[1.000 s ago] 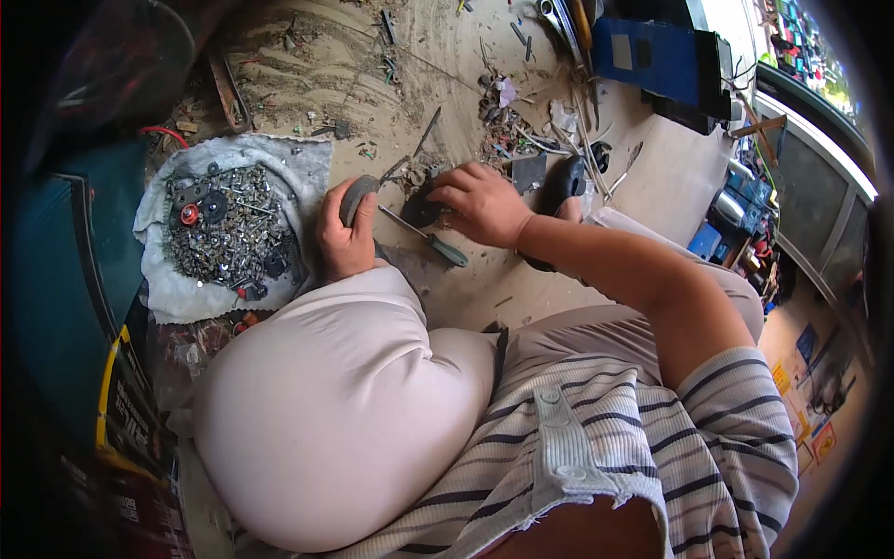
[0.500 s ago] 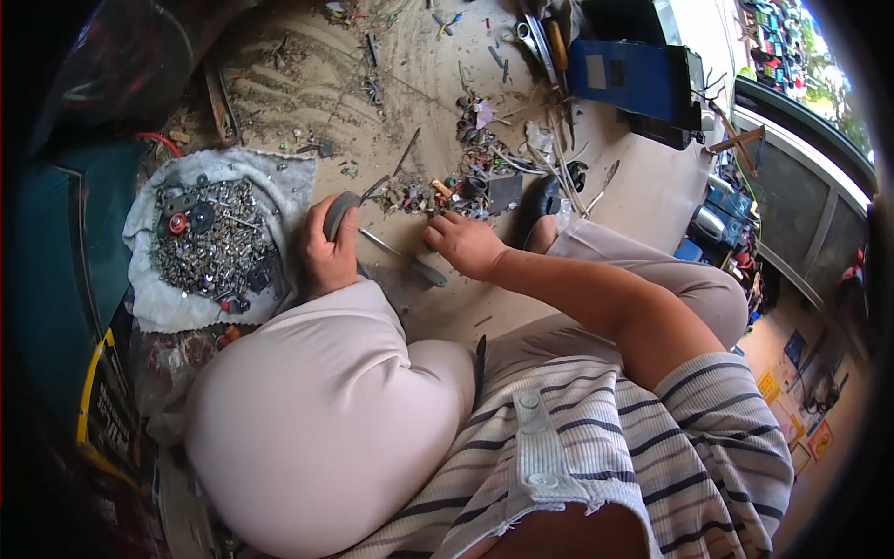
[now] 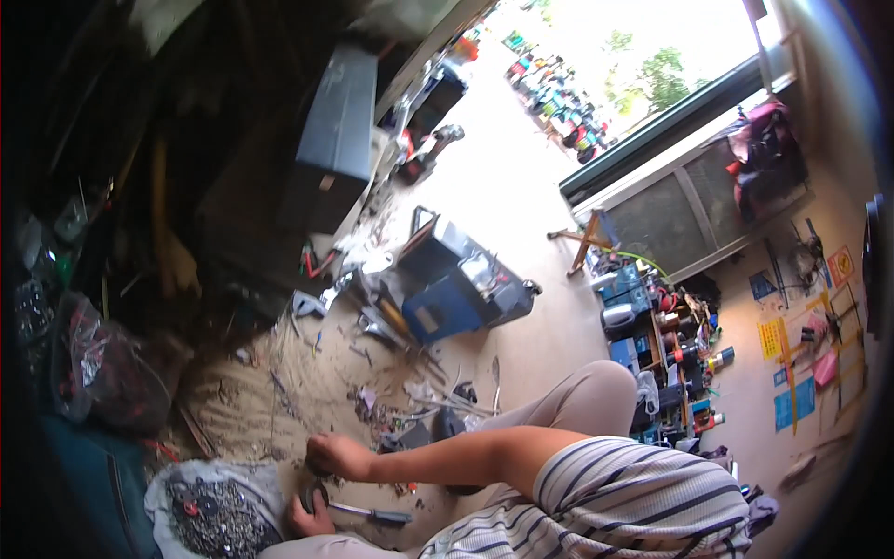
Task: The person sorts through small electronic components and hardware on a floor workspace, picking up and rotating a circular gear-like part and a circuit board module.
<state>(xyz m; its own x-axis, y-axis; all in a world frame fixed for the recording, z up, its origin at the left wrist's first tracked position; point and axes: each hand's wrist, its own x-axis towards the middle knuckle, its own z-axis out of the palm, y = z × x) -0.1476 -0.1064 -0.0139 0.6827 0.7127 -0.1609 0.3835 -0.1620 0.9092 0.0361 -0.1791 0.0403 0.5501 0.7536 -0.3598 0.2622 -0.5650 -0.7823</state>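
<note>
My left hand [image 3: 309, 518] is low in the view, thumb and fingers closed around a dark grey rounded disc [image 3: 317, 495]. Just beyond it is my right hand [image 3: 341, 456], its fingers curled in; a dark patch shows under them, but what they hold is hidden. A screwdriver [image 3: 371, 511] with a grey handle lies on the floor to the right of my left hand. Left of both hands, a pale cloth [image 3: 168, 486] bears a heap of small screws and metal parts [image 3: 223, 524], with a red-centred piece among them.
Beyond my hands, loose scrap [image 3: 377, 410] and dirt cover the floor. A blue and black case [image 3: 456, 298] stands farther out, near wrenches [image 3: 372, 323]. Crowded tools [image 3: 666, 345] line the right. A plastic bag [image 3: 107, 368] sits at the left; my bent knee [image 3: 601, 391] is close.
The view has tilted up and outward, so my hands now appear lower. My right hand has moved left from the scrap pile to beside my left hand, which keeps the disc.
</note>
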